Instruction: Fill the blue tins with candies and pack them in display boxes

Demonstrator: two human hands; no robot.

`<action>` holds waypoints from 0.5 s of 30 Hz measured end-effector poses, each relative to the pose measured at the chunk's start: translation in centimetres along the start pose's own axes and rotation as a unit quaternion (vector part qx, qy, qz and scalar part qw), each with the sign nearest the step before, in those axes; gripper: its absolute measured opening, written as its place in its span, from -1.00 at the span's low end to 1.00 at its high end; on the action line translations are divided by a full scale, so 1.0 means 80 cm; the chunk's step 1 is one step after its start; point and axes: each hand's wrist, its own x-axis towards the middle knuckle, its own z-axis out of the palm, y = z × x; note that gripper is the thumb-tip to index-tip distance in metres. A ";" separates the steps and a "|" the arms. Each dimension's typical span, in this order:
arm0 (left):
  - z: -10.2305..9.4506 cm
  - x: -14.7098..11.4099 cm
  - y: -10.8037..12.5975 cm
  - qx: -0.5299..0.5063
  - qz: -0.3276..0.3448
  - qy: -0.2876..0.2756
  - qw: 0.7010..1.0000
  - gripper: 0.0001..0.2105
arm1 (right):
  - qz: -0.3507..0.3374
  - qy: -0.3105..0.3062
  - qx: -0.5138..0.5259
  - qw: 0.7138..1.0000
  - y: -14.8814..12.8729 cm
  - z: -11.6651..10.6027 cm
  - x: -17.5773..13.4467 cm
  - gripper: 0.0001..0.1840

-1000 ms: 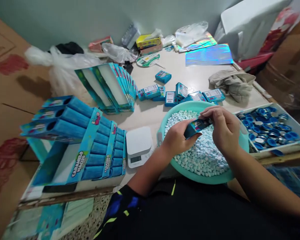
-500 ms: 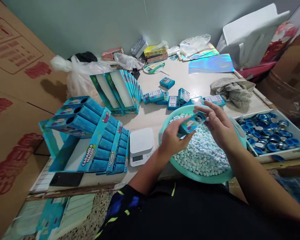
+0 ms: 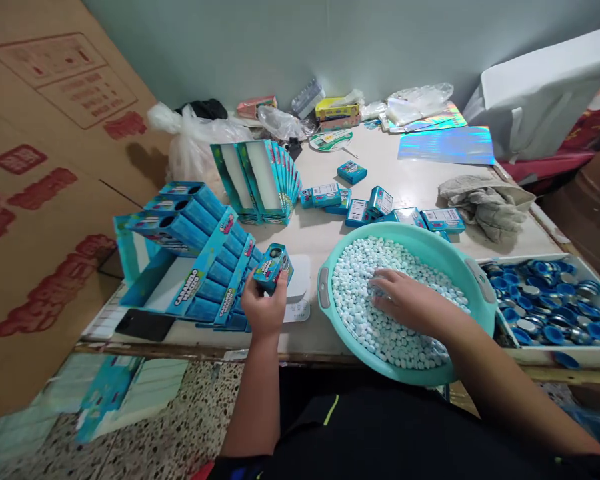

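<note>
My left hand (image 3: pixel 266 308) grips a small blue candy box (image 3: pixel 273 268) over the white kitchen scale (image 3: pixel 300 275), its top with a round opening turned up. Whether the box touches the scale, I cannot tell. My right hand (image 3: pixel 405 300) lies on the pale blue and white candies (image 3: pixel 365 313), fingers stretched and a little apart, fingertips partly down among them. A turquoise basin (image 3: pixel 410 377) holds these candies. Left of the scale stands a blue display carton (image 3: pixel 185 293) with several blue boxes in its tiers.
Several closed blue boxes (image 3: pixel 353 172) lie behind the basin. To the right, a white tray (image 3: pixel 593 283) holds blue and silver round caps (image 3: pixel 555 313). A grey cloth (image 3: pixel 490 207), folded display cards (image 3: pixel 260 180), and a black phone (image 3: pixel 145 325) lie on the table.
My left hand has carried the blue box left from above the basin to over the scale. My right hand has left the box and come down onto the candies. The view has shifted.
</note>
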 end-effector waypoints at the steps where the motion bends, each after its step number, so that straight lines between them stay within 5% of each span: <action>1: 0.000 0.001 -0.009 0.019 -0.022 0.004 1.000 -0.51 | -0.007 -0.017 -0.024 1.000 -0.002 0.000 0.000 -0.48; 6: 0.006 -0.001 -0.031 0.082 -0.063 -0.024 0.994 -0.41 | -0.028 -0.038 -0.077 0.996 -0.003 0.001 0.002 -0.49; 9: -0.016 -0.024 -0.034 0.087 0.039 0.020 0.995 -0.32 | -0.050 -0.036 -0.060 0.996 0.010 0.009 0.002 -0.59; 12: -0.075 -0.057 -0.052 0.171 0.142 0.029 0.974 -0.50 | -0.059 -0.031 -0.029 0.997 0.030 0.018 0.003 -0.60; 15: -0.158 -0.068 -0.085 0.273 0.056 0.029 0.960 -0.69 | -0.072 -0.031 -0.005 0.997 0.042 0.023 0.004 -0.56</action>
